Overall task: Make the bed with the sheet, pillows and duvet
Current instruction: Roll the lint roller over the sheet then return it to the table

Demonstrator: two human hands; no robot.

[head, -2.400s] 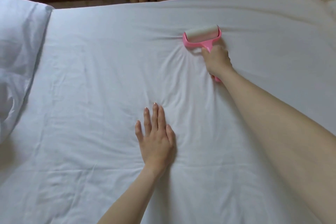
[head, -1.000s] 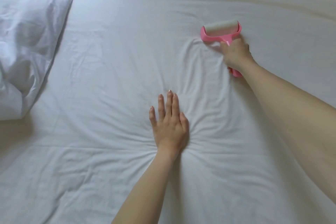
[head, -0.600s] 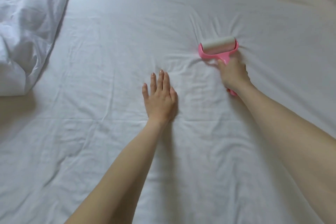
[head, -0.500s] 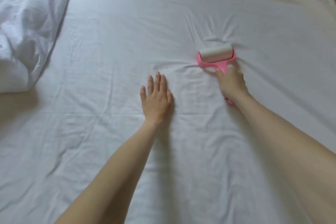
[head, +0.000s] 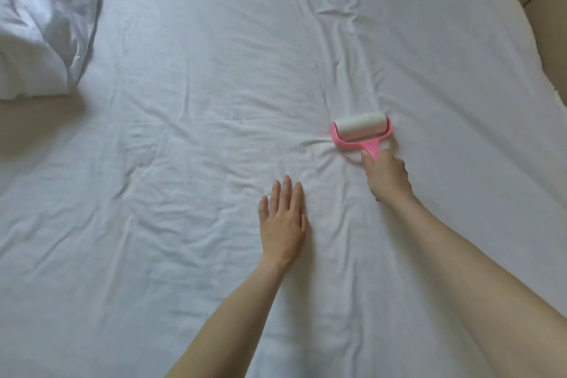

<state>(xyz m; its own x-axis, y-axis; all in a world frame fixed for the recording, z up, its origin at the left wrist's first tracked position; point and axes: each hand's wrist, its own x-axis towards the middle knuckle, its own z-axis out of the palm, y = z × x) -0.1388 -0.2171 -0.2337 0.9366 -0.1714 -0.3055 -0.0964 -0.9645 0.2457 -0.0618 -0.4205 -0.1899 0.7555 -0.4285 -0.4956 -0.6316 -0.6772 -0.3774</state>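
Observation:
A white sheet (head: pixel 199 77) covers the bed, creased around the middle. My right hand (head: pixel 387 176) grips the handle of a pink lint roller (head: pixel 361 131), whose white roll lies pressed on the sheet right of centre. My left hand (head: pixel 282 221) rests flat on the sheet, palm down, fingers together, a little left of and nearer than the roller. A rumpled white pillow (head: pixel 43 18) lies at the upper left on the bed. No duvet is in view.
The bed's right edge (head: pixel 540 77) runs diagonally at the upper right, with a beige surface (head: pixel 552 9) beyond it. A shadowed patch of sheet (head: pixel 36 120) sits just below the pillow.
My right hand has drawn the lint roller back toward me across the sheet. My left hand stays flat on the sheet, and the view has tilted downward.

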